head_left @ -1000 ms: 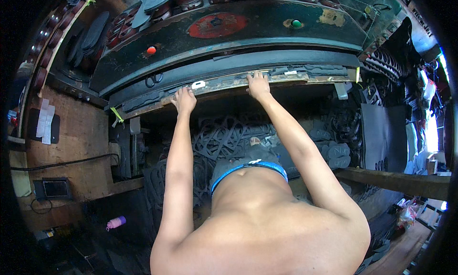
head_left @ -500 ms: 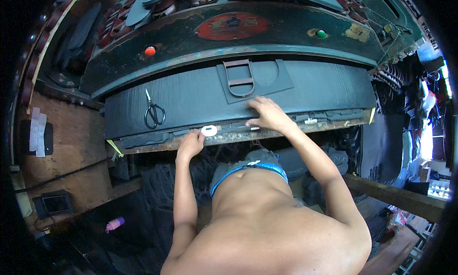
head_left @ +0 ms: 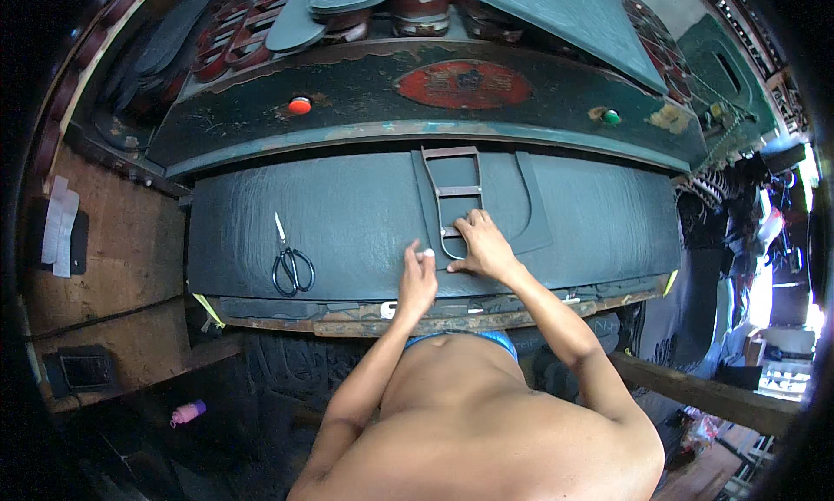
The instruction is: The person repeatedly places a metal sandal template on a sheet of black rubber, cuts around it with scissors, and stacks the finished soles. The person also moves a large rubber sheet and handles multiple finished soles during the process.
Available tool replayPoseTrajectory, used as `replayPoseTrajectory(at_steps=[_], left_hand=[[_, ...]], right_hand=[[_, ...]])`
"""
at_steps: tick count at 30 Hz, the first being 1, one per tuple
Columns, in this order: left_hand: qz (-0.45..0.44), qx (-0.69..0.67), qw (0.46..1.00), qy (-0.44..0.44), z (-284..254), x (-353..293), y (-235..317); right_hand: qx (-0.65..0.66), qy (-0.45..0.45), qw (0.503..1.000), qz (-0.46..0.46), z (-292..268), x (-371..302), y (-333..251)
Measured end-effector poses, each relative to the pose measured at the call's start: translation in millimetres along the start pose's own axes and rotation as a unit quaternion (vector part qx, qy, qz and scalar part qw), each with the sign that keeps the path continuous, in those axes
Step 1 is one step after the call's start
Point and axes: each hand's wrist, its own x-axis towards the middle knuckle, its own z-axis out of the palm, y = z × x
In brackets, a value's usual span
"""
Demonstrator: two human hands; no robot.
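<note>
A sole-shaped metal cutting die [head_left: 459,191], brownish with crossbars, lies on a dark sheet with a curved cut-out [head_left: 540,227] on the padded bed of the machine. My right hand [head_left: 486,251] grips the die's rounded near end, thumb at the tip and fingers over its side. My left hand [head_left: 419,284] hovers or rests by the sheet's near left corner, fingers apart and holding nothing I can see. One of its fingertips looks white. Black-handled scissors [head_left: 292,262] lie farther left on the bed.
The green machine beam [head_left: 347,110] spans the far side, with a red button [head_left: 300,106] and a green button [head_left: 611,117]. Dies and grey sheets [head_left: 565,23] are piled above it. A small white oval piece [head_left: 388,310] sits on the near ledge [head_left: 347,327] among dark scraps.
My right hand has moved from the near edge onto the die and closed on it. My left hand has left the white oval piece and reached up toward the sheet. The view has shifted.
</note>
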Motion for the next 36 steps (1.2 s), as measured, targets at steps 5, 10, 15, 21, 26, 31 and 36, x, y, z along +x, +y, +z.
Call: replayPoseTrajectory(at_steps=[5, 10, 15, 21, 26, 31, 36], left_hand=[[-0.019, -0.095, 0.994, -0.058, -8, -4, 19], [0.044, -0.188, 0.980, -0.048, 11, 14, 14], [0.009, 0.043, 0.999, -0.009, 26, 11, -18], [-0.007, -0.056, 0.995, -0.084, 18, -11, -26], [0.048, -0.198, 0.971, -0.123, 0, -59, -40], [0.008, -0.004, 1.000, -0.015, -46, -61, -72], [0.019, 0.080, 0.995, 0.053, -104, -52, -73]], right_hand=[[0.025, -0.047, 0.998, 0.017, -45, 12, -7], [0.067, -0.028, 0.997, 0.012, -41, 11, 9], [0.091, 0.084, 0.992, 0.004, 21, -12, 1], [0.127, 0.069, 0.989, -0.007, 23, -42, -14], [0.219, 0.038, 0.975, 0.021, 19, -91, -39], [0.617, 0.034, 0.772, 0.149, -16, -118, -25], [0.854, 0.152, 0.472, 0.161, -47, -132, -8]])
